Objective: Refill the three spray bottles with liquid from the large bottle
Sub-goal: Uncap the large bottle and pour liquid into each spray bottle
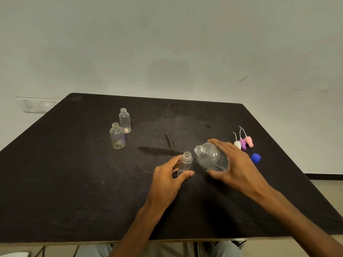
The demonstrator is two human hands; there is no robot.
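My right hand [234, 162] grips the large clear bottle [210, 157], uncapped and tilted left, its mouth close beside a small spray bottle. That small clear bottle [185, 163] stands upright and open, held near its base by my left hand [169, 178]. Two more small open bottles stand at the left: one [117, 136] nearer, one [125, 120] behind it. Three spray heads, white [237, 144], purple [242, 143] and pink [248, 141], lie together at the right. The large bottle's blue cap [256, 157] lies beside my right hand.
The black table [74, 191] ends at a front edge just above my knees. A pale wall with a switch plate [37, 105] stands behind it.
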